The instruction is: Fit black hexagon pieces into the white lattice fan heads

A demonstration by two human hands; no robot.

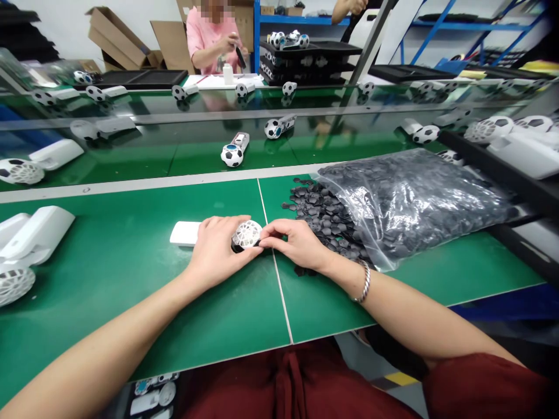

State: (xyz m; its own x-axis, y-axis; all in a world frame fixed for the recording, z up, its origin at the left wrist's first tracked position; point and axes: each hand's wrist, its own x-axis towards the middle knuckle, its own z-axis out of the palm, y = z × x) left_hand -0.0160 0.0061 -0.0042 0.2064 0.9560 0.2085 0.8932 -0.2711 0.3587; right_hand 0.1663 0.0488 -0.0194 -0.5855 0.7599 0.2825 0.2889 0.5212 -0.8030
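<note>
A small white hand fan (187, 233) with a football-shaped grille head (247, 233) lies on the green table (131, 256) in front of me. My left hand (217, 249) is closed over the fan just behind its head. My right hand (293, 241) pinches at the right edge of the head with thumb and fingertips pressed together; any small piece in the pinch is too small to make out. Loose dark flat pieces (325, 215) lie just right of my right hand.
A clear plastic bag (410, 201) of dark pieces spills open at the right. White fans (26, 233) lie at the left edge. More football fans (233, 152) ride the conveyor behind. A person in pink (212, 41) works across it. Black trays (305, 58) stand stacked.
</note>
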